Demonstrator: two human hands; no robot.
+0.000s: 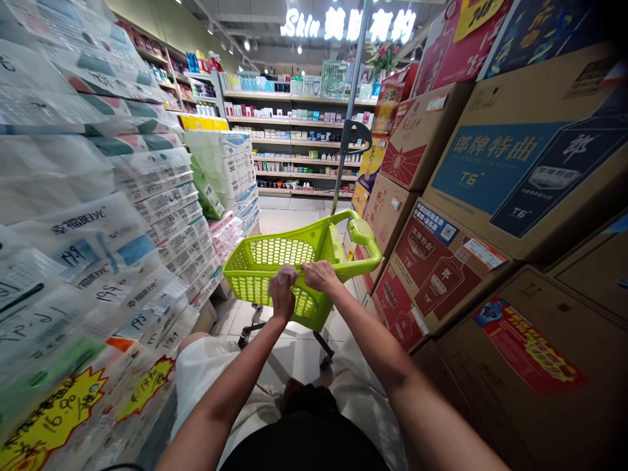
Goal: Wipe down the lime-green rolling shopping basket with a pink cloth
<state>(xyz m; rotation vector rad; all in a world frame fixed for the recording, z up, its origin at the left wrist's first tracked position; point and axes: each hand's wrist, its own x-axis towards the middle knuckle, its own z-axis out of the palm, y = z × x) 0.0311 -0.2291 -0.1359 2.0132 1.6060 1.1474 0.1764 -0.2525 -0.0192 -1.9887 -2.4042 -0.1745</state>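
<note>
A lime-green shopping cart (267,248) with a perforated plastic basket stands right in front of me, turned so that its long side faces me. My left hand (282,294) is closed on a crumpled pale cloth (288,272), held against the basket's near side just below the rim. Close beside it, my right hand (321,275) is wrapped over the same rim, fingers closed. The cart's thick handle (366,245) curves off to the right, untouched by either hand. Beneath the basket, dark wheels (326,361) rest on the tiles.
Tall stacks of wrapped tissue packs (167,216) line the left. Cardboard cartons (520,157) are piled high on the right. A slim metal pole (349,98) rises just behind the cart. Cosmetics shelves (294,122) span the back, beyond a pale tiled floor (289,206).
</note>
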